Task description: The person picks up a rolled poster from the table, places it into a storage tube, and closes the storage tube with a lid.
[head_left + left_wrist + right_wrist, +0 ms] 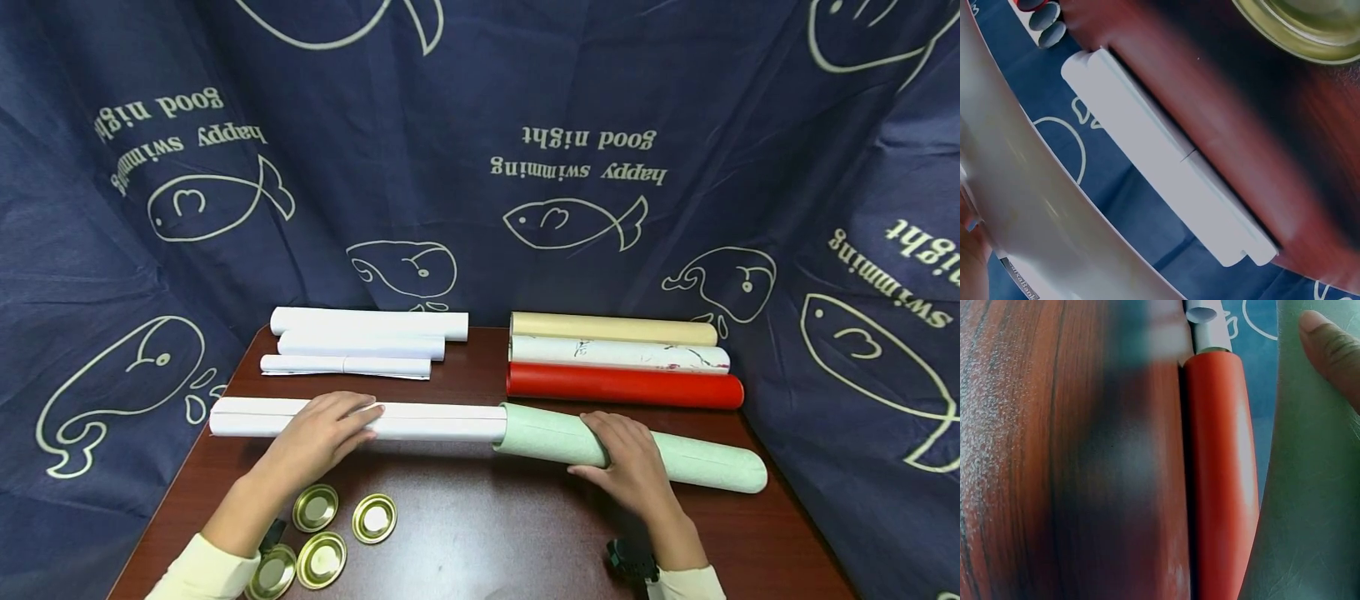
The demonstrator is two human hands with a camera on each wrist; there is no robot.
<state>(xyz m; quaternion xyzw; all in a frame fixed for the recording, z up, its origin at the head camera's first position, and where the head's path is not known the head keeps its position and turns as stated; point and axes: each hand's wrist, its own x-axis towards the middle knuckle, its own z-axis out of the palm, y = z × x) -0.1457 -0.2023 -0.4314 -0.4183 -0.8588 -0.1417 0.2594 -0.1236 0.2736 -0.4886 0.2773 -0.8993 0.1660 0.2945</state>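
Observation:
In the head view my left hand (324, 433) holds a long white paper roll (442, 422) from above, left of its middle. The roll's right end sits in the open left mouth of a pale green cardboard tube (712, 461). My right hand (628, 457) grips that tube around its middle, thumb on the near side and fingers over the top. The tube slants slightly down toward the right. Close up, the left wrist view has the white roll (1041, 181) with a small printed label near its lower end. The right thumb (1332, 350) lies along the green surface in the right wrist view.
Several gold metal lids (374, 518) lie near my left forearm. Behind the held roll are three shorter white paper rolls (367, 322). At the back right lie a beige tube (615, 328), a white patterned tube (618, 353) and a red tube (622, 386). Blue fabric (480, 108) surrounds the table.

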